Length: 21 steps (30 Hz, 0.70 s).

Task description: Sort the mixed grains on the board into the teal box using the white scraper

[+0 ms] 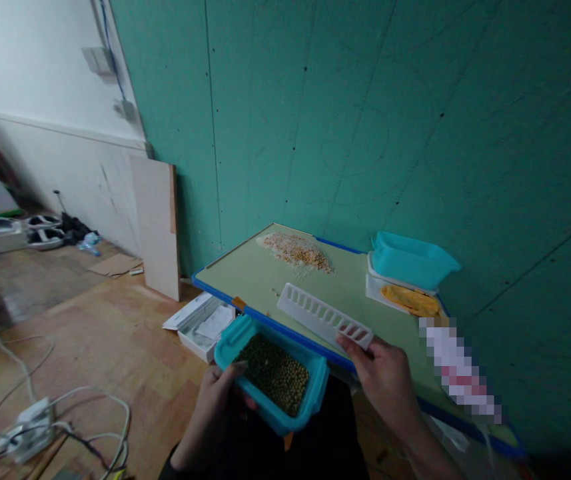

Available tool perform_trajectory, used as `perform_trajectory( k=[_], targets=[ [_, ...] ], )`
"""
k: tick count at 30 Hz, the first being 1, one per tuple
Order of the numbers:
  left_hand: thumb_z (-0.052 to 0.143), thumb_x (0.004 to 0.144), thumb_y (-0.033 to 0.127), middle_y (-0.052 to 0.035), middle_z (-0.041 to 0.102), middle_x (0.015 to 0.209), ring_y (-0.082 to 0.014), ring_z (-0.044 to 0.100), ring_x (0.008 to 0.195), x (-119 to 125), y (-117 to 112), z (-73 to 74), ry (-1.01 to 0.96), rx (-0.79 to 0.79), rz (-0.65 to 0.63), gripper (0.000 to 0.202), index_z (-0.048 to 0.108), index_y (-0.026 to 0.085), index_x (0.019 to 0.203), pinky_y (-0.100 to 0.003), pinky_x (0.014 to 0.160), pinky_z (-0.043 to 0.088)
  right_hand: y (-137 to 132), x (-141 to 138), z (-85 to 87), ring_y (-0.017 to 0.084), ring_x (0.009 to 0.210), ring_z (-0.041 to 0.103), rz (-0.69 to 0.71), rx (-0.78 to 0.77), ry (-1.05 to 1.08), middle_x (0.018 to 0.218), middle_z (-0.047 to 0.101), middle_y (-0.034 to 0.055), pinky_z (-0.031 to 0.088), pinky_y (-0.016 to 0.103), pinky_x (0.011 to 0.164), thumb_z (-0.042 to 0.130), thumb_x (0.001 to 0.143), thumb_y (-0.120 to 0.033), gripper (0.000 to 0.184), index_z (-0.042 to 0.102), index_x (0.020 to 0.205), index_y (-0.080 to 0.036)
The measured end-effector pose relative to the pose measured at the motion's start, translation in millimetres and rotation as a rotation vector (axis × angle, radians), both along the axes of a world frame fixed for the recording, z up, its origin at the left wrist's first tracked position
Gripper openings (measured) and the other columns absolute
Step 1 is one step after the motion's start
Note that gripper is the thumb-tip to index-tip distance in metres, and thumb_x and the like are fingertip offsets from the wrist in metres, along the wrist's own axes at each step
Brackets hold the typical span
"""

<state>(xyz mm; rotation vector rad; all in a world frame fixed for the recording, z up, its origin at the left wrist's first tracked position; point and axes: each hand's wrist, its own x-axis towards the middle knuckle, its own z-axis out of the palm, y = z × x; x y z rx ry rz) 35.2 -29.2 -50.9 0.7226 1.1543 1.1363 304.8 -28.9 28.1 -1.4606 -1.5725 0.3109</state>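
My left hand [222, 393] grips the near-left side of a turquoise plastic container [319, 395], its thumb over the rim. Dark green beans and paler round beans [278, 373] lie inside it, just off the table's front edge. My right hand [385, 370] is closed around the right end of a long white slotted plastic strip [315, 310], held low over the tabletop. Behind the strip, a mixed pile of pale and orange-yellow grains [298, 252] is spread on the pale green table [235, 267].
At the table's right back, a turquoise bin [410, 260] rests on a white tray beside an orange cloth [410, 300]. An opened white box [202, 327] sits on the floor, with cables and a power strip [30, 427] farther left. A green wall borders the table.
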Motion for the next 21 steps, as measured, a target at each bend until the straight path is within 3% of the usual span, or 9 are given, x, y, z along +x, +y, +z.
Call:
perform_trajectory(
  k=[4, 7, 10, 16, 18, 21],
  targets=[
    [0.075, 0.075, 0.050, -0.0076, 0.062, 0.038, -0.0124, 0.050, 0.031, -14.7, 1.9, -0.6, 0.020, 0.068, 0.047, 0.048, 0.065, 0.018, 0.040, -0.024, 0.036, 0.041, 64.0, -8.9, -2.8, 0.034, 0.077, 0.079, -0.050, 0.040, -0.019, 0.082, 0.082, 0.0151, 0.057, 0.035, 0.065, 0.063, 0.088, -0.056, 0.038, 0.082, 0.079, -0.023],
    [0.075, 0.076, 0.048, -0.0063, 0.063, 0.040, -0.0121, 0.051, 0.033, -27.6, 4.6, 2.3, 0.054, 0.101, 0.073, 0.046, 0.066, 0.019, 0.042, -0.023, 0.038, 0.044, 96.2, -16.7, -7.9, 0.033, 0.082, 0.079, 0.046, 0.013, 0.009, 0.088, 0.083, 0.0133, 0.058, 0.035, 0.070, 0.065, 0.088, -0.051, 0.033, 0.082, 0.083, -0.024],
    [0.074, 0.074, 0.046, -0.0067, 0.065, 0.041, -0.0143, 0.056, 0.035, -38.1, 8.7, 5.6, 0.069, 0.114, 0.091, 0.042, 0.067, 0.019, 0.044, -0.024, 0.038, 0.045, 94.6, -21.1, -12.4, 0.033, 0.086, 0.079, 0.184, -0.017, 0.080, 0.092, 0.083, 0.0099, 0.060, 0.037, 0.076, 0.067, 0.086, -0.049, 0.028, 0.083, 0.088, -0.025],
    [0.074, 0.074, 0.045, -0.0079, 0.066, 0.042, -0.0148, 0.059, 0.038, -46.8, 13.1, 7.1, 0.047, 0.143, 0.076, 0.042, 0.069, 0.017, 0.043, -0.023, 0.038, 0.046, 52.6, -30.5, -13.4, 0.031, 0.087, 0.079, 0.300, -0.092, 0.149, 0.091, 0.084, 0.0060, 0.062, 0.040, 0.082, 0.071, 0.086, -0.050, 0.028, 0.084, 0.087, -0.025],
    [0.076, 0.073, 0.045, -0.0086, 0.067, 0.043, -0.0151, 0.059, 0.038, -47.3, 14.0, 6.0, 0.038, 0.140, 0.072, 0.041, 0.070, 0.017, 0.044, -0.023, 0.039, 0.047, 57.3, -29.9, -8.9, 0.030, 0.088, 0.079, 0.323, -0.087, 0.182, 0.091, 0.083, 0.0053, 0.062, 0.041, 0.082, 0.073, 0.084, -0.051, 0.029, 0.084, 0.088, -0.024],
    [0.078, 0.071, 0.045, -0.0088, 0.067, 0.042, -0.0154, 0.058, 0.036, -47.0, 14.1, 4.7, 0.019, 0.116, 0.077, 0.040, 0.070, 0.017, 0.044, -0.023, 0.036, 0.045, 95.3, -14.2, 5.3, 0.031, 0.089, 0.078, 0.259, -0.047, 0.235, 0.093, 0.083, 0.0078, 0.062, 0.040, 0.082, 0.076, 0.080, -0.053, 0.035, 0.084, 0.089, -0.020]
  ],
)
